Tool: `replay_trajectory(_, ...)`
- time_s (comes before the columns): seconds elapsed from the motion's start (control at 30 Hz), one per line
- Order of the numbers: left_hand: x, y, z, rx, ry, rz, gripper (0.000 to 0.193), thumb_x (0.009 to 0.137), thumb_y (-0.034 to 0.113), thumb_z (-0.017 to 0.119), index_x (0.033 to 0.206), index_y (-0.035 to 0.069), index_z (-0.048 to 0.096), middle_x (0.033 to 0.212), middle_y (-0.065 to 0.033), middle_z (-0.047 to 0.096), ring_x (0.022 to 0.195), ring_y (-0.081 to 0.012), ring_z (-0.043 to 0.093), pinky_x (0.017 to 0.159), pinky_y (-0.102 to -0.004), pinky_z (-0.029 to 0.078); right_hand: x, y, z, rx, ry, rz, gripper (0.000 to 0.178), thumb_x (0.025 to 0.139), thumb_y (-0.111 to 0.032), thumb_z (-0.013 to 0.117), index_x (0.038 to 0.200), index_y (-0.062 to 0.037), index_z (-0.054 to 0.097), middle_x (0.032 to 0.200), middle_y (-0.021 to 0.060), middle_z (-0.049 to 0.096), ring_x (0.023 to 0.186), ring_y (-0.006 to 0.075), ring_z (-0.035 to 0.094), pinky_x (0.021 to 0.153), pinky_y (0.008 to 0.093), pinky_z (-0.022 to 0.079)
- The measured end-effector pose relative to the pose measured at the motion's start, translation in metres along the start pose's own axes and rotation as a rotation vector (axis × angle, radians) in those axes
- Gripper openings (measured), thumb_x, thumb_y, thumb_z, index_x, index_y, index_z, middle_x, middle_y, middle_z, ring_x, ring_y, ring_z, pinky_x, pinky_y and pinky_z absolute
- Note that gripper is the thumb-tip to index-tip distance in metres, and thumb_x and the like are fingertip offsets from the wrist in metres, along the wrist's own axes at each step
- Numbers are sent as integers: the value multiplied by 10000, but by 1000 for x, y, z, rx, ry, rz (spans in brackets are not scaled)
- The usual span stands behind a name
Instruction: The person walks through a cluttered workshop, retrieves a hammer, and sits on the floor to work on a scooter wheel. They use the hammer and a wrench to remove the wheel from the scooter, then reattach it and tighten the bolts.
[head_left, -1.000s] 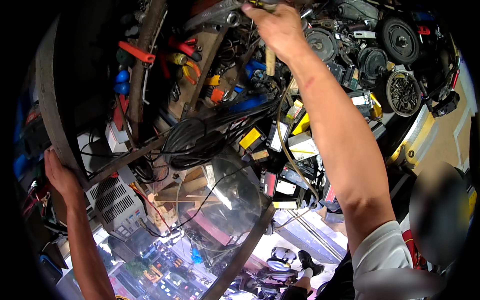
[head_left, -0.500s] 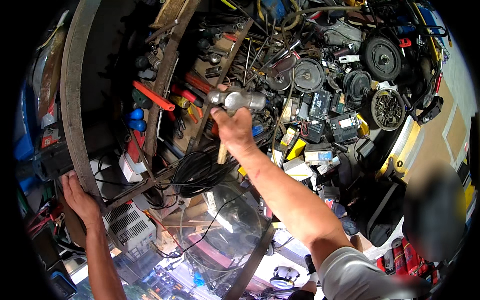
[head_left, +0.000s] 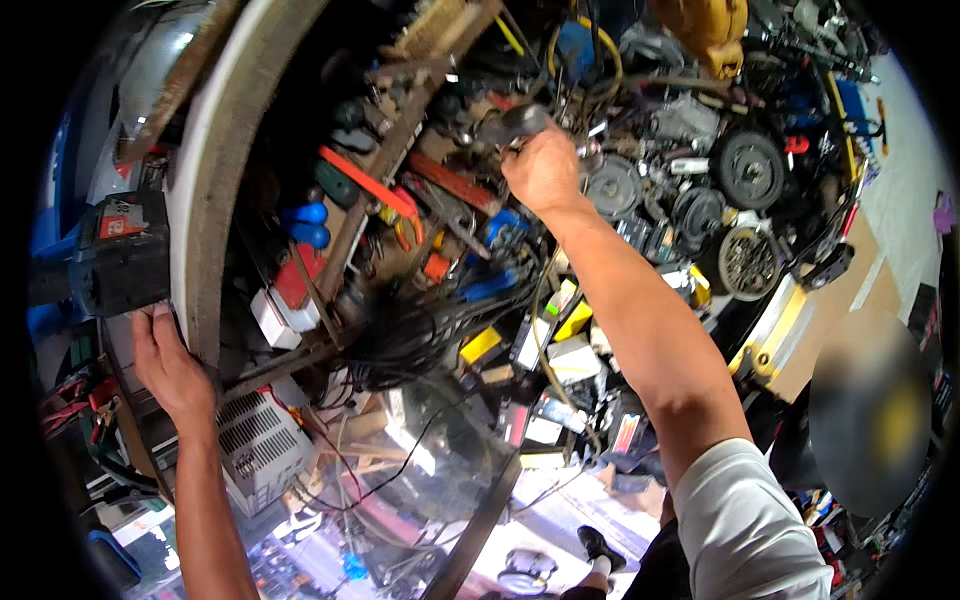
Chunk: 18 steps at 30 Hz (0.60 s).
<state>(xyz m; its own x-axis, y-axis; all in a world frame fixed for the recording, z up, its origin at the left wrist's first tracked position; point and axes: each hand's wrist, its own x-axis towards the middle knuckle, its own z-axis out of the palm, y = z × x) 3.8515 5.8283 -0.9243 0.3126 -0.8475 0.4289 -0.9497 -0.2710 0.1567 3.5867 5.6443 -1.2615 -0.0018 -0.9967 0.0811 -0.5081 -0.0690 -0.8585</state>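
My right hand (head_left: 545, 172) grips a ball-peen hammer whose steel head (head_left: 515, 126) is blurred above the knuckles; its handle is mostly hidden by the hand. It hangs over the far end of the tool shelf, beside piled metal parts. My left hand (head_left: 172, 365) has its fingers stretched out, fingertips at the lower edge of a black box-shaped object (head_left: 125, 250) and beside an upright frame post (head_left: 205, 190). Below the hammer lie a long red bar (head_left: 455, 183), an orange-red bar (head_left: 368, 182) and two blue rounded handles (head_left: 308, 226).
Coiled black cable (head_left: 400, 340) lies at the shelf's near corner, by a grey vented metal case (head_left: 262, 445). To the right are a wheel (head_left: 749, 169), a round tray of small metal parts (head_left: 748, 285) and several boxes. A clear plastic sheet (head_left: 430, 490) covers things nearer me.
My right hand has moved farther away and to the right with the hammer. My left hand stays by the post, fingertips now at the black object. The view has shifted.
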Motion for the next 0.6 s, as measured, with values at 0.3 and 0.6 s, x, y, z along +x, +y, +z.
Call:
replay_trajectory(0.3, -7, 2, -15, 109, 25, -109, 259, 1037, 232, 521, 1061, -16, 592, 920, -173, 627, 810, -248, 521, 818, -342, 461, 27, -24, 32, -430, -176, -127, 222, 803, -161, 716, 988, -61, 785, 1254, 163, 604, 1072, 336, 683, 910, 414, 579)
replay_trajectory(0.6, 0, -16, -11, 212, 27, -82, 307, 1032, 290, 528, 1083, 3, 627, 930, -173, 638, 841, -250, 569, 833, -349, 473, 39, -26, 26, -338, -351, -167, 443, 910, -319, 671, 1223, -7, 649, 1254, 272, 646, 1107, 434, 670, 950, 493, 555)
